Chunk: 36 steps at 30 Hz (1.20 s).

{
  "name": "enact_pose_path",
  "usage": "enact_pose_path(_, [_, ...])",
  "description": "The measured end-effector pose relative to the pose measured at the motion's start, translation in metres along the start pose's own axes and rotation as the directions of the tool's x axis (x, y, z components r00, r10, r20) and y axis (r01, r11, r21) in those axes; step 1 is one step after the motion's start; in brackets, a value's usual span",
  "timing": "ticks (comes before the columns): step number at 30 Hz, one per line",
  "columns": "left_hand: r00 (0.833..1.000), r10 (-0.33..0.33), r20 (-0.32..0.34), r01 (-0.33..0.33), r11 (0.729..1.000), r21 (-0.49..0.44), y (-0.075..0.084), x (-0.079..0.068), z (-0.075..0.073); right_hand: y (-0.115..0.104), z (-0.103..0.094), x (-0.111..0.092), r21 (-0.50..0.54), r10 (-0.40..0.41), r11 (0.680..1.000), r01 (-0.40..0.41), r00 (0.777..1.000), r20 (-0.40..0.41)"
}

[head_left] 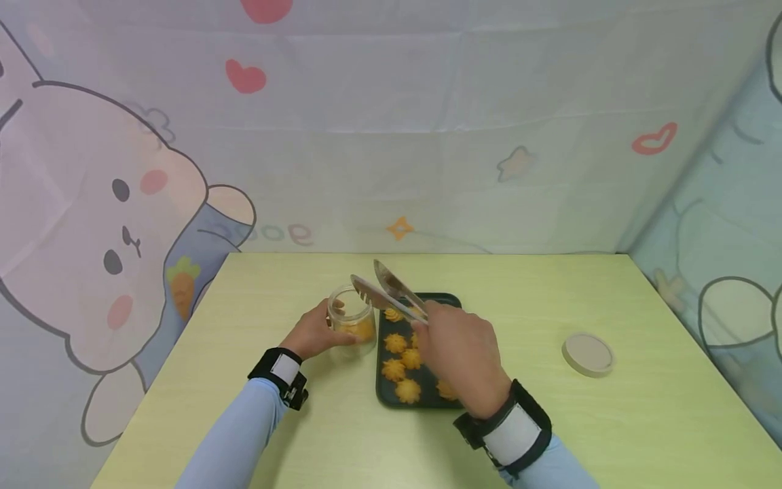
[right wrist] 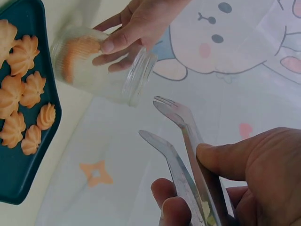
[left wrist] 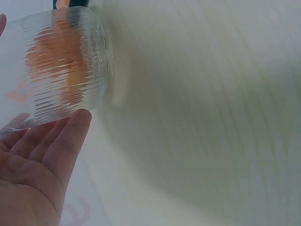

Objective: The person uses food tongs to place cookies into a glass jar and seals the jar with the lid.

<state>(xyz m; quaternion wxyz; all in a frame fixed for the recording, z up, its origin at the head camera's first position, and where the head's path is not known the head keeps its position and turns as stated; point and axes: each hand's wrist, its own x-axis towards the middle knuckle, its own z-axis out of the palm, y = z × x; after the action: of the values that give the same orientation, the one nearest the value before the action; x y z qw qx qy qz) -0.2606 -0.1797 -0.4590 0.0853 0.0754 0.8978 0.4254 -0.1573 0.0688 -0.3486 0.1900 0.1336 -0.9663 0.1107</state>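
Observation:
A ribbed glass jar [head_left: 352,314] stands uncapped left of the tray, with orange-yellow cookies [left wrist: 59,61] in its lower part. My left hand [head_left: 317,331] grips the jar's side, thumb and fingers around it. In my right hand [head_left: 462,354] is a pair of metal tongs [right wrist: 176,146], pinched between thumb and fingers; the tips are apart with nothing between them. The tong tips hover above the jar and the far end of a dark tray [head_left: 383,392]. Piped, flower-shaped cookies [head_left: 407,390] lie on that tray, some hidden behind my right hand.
A round, pale lid [head_left: 588,354] lies on the table to the right. The light yellow table [head_left: 660,421] ends at the back against a printed cloth [head_left: 452,190], which also hangs along the sides.

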Motion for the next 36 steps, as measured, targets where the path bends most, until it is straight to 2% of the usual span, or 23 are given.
enact_pose_path(7, [1.0, -0.01, -0.009, 0.01, 1.0, 0.006, -0.003, 0.0, 0.0, 0.016, -0.002, -0.003, 0.064, 0.084, 0.994, -0.087, 0.995, 0.044])
enact_pose_path(15, [1.0, -0.013, -0.009, 0.014, 1.0, 0.008, -0.003, -0.001, 0.001, 0.032, -0.001, -0.01, 0.06, 0.139, 0.988, -0.144, 0.987, 0.075])
enact_pose_path(24, [1.0, -0.011, 0.003, 0.011, 1.0, -0.008, 0.0, -0.002, 0.001, 0.051, 0.005, -0.023, 0.007, 0.156, 0.988, -0.157, 0.986, 0.061])
enact_pose_path(28, [1.0, -0.011, 0.007, 0.012, 1.0, -0.013, 0.001, -0.002, 0.001, 0.056, 0.01, -0.029, -0.029, 0.14, 0.99, -0.138, 0.989, 0.057])
enact_pose_path(36, [1.0, -0.02, 0.008, 0.02, 1.0, -0.01, 0.002, -0.003, 0.001, 0.061, 0.017, -0.037, -0.048, 0.139, 0.99, -0.133, 0.982, 0.132])
